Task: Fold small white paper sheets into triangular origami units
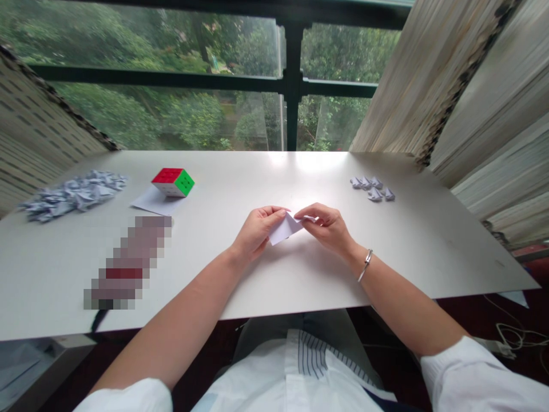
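Evidently both hands are closed on one thing, a folded white paper (283,230), just above the white table (240,177), nearer its near edge than its far edge and around the middle of its length. The left hand (259,226) pinches the paper's left part between thumb and fingers; the right hand (325,225) grips the narrow right part, its fingertips drawn close together and hiding some of it. The paper's long axis slants: one corner points toward the near edge and slightly left, while the narrow part runs off toward the table's right end. A peaked fold stands up by the left thumb, pointing at the far edge.

Below the left stretch of the near edge is an open box (72,341) with pale sheets or packets in it, too indistinct to tell. On the table, near the left end and toward the far edge, a heap of folded paper pieces (81,194) spreads lengthwise along the slanting left edge. Just to its right, a puzzle cube (172,182), red on top and green on the right, rests on a flat white sheet (148,201), covering part of it. A blurred-out object (128,260) lies slantwise between the sheet and the near edge. Toward the far right corner sits a small cluster of folded pieces (376,195).
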Available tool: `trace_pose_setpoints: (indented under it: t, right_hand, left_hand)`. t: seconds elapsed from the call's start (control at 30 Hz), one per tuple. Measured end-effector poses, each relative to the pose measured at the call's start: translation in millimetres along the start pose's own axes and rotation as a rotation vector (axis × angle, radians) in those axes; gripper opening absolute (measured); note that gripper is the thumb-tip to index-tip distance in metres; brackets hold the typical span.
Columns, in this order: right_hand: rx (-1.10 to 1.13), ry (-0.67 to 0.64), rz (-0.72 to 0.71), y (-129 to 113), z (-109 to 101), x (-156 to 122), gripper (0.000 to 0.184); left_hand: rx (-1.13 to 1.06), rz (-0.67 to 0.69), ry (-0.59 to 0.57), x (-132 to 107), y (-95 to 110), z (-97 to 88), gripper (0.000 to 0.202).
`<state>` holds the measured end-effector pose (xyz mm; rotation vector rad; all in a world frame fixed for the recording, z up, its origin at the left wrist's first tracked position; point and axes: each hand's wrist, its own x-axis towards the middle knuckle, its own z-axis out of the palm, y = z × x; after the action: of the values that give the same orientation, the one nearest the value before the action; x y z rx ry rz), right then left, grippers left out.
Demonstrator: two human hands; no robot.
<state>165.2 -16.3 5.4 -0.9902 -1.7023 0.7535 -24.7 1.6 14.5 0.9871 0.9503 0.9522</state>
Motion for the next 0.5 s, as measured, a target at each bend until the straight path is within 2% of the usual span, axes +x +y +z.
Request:
trace_pose_setpoints:
  t: [0.1,0.5]
  right_hand:
    - [-0.015,-0.054,0.007,-1.6,-1.0,-0.1,0.019]
    - [-0.056,-0.137,0.01,-5.2,-1.6,0.4,0.029]
  left_hand:
    - [-0.017,0.009,0.018,0.4,1.1,-1.0,0.034]
    - [-0.031,0.027,0.042,3.3,-1.3,-4.3,0.029]
